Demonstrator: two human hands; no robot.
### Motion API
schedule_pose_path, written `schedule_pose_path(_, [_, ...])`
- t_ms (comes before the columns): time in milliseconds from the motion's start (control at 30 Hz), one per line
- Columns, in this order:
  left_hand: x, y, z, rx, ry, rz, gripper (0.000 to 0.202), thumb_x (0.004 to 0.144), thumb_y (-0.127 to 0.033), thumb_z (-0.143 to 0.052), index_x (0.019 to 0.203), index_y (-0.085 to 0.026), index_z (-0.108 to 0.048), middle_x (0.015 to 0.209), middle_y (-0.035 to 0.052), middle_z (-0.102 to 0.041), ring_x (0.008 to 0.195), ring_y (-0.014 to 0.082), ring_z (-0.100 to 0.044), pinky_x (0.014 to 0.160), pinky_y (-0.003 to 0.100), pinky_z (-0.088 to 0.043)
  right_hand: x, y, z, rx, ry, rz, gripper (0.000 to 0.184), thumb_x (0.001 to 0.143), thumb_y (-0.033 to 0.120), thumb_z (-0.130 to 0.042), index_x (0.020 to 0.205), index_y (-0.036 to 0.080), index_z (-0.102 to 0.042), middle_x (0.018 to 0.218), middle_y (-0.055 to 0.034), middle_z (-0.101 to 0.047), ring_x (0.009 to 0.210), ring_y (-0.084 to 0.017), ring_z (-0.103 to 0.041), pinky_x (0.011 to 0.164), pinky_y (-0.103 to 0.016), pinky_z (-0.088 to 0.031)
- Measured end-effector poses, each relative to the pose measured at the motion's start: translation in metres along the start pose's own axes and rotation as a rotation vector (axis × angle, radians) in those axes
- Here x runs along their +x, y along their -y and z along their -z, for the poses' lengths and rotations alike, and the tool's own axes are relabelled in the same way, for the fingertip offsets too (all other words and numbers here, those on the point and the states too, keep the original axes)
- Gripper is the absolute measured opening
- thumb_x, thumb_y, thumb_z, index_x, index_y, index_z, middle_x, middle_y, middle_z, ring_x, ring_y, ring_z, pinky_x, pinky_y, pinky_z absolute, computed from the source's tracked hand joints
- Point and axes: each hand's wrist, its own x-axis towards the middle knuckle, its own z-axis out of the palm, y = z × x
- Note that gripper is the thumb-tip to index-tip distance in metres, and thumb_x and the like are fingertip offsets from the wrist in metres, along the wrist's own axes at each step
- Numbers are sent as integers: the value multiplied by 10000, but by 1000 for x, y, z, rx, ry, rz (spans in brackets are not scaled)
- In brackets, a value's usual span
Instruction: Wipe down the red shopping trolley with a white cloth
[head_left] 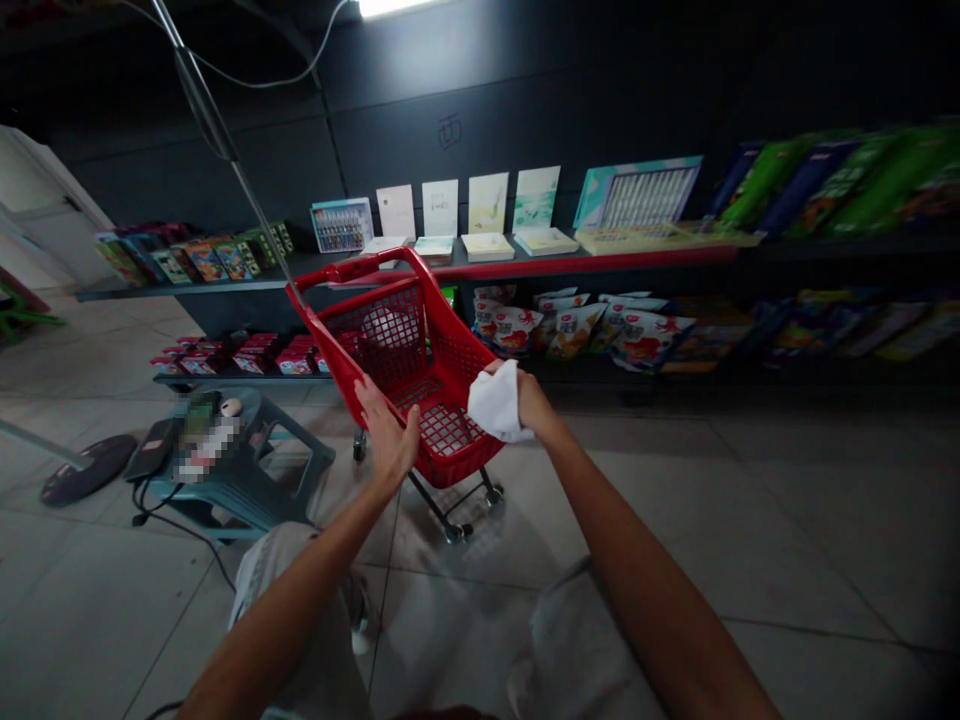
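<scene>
A red plastic shopping cart (463, 345) on dark legs with casters stands right in front of me, its handle toward the shelves. My right hand (531, 402) grips a folded white cloth (495, 402) at the cart's right front corner; the cloth appears to touch the rim there. Along the left side of the basket, my left hand (390, 440) has its thumb and fingers spread, with nothing held. It lies at or just above the left rim; whether it touches cannot be made out. Through the grid, the basket's bottom shows.
A grey-blue plastic stool (247, 495) with a black device and cables stands at left, near a pole's round base (88, 470). Behind the cart, a shelf (630, 262) bears books and boxed pens, with snack bags (574, 328) below. A cable crosses the floor by my leg.
</scene>
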Motion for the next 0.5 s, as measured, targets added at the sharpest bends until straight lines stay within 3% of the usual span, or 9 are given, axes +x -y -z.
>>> schedule_pose_path(100, [-13, -16, 3, 95, 205, -396, 602, 984, -421, -498, 1556, -245, -441, 1593, 126, -478, 1526, 315, -380, 1300, 538, -173, 2, 22, -24, -69, 234, -37, 185, 899, 213, -623, 1057, 180, -714, 1007, -102, -786, 919, -228, -724, 820, -267, -500])
schedule_pose_path(167, [-17, -17, -1, 128, 280, -511, 525, 960, -375, -511, 1458, -214, -542, 1433, 147, -607, 1351, 305, -552, 1220, 524, -318, -1, 38, -43, -42, 321, 23, 198, 924, 189, -597, 1094, 186, -697, 1036, -87, -782, 933, -212, -717, 830, -258, -489])
schedule_pose_path(300, [-20, -5, -12, 120, 165, -475, 512, 926, -347, -502, 1390, -132, -526, 1355, 201, -597, 1244, 313, -573, 1077, 500, -441, -2, 55, -62, -14, 346, 63, 260, 1004, 246, -542, 1245, 169, -604, 1061, -64, -762, 910, -168, -691, 809, -228, -476])
schedule_pose_path(400, [-20, 4, -15, 97, 98, -473, 497, 951, -385, -479, 1376, -128, -493, 1362, 212, -556, 1281, 313, -536, 1077, 489, -447, 7, 52, -53, -82, 403, -15, 301, 1072, 357, -446, 1228, 159, -612, 1063, -88, -754, 903, -181, -695, 802, -239, -474])
schedule_pose_path(500, [-21, 7, -16, 90, 52, -514, 457, 979, -397, -451, 1346, -129, -494, 1325, 210, -558, 1272, 306, -538, 1062, 476, -454, 15, 44, -37, -128, 467, -37, 420, 1083, 471, -392, 1093, 189, -704, 1087, -108, -759, 971, -222, -714, 867, -273, -476])
